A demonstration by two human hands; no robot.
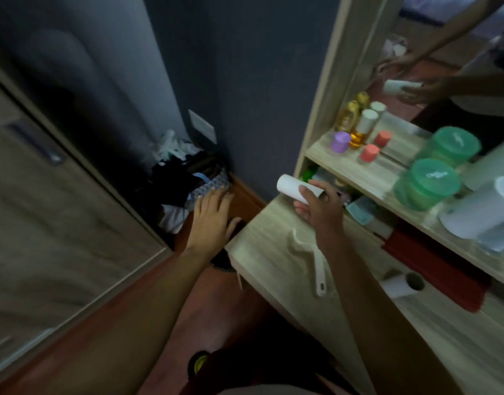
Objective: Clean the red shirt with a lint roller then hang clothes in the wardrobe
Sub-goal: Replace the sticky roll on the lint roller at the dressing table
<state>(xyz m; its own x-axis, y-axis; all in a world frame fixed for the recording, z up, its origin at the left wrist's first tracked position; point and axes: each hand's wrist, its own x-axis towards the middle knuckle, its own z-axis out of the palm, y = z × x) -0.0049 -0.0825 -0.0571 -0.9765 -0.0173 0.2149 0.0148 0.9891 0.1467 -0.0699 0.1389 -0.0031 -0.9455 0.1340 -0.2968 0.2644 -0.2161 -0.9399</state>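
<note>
My right hand [316, 205] grips a white lint roll [292, 187] above the far corner of the wooden dresser top [262, 246]. A white lint roller handle [316, 266] lies flat on that top, just below my right wrist. A second roll [401, 285] with a hollow core lies further right on the dresser. My left hand [213, 220] hovers with fingers spread, holding nothing, over the gap beside the dresser. The wardrobe door [45, 209] fills the left side and looks closed. No red shirt can be made out.
A basket heaped with dark and white clothes [188, 178] sits in the corner by the blue wall. The dresser shelf [359, 169] holds bottles, small jars and two green tubs [427, 183] before a mirror. A red folded item [433, 266] lies under the shelf.
</note>
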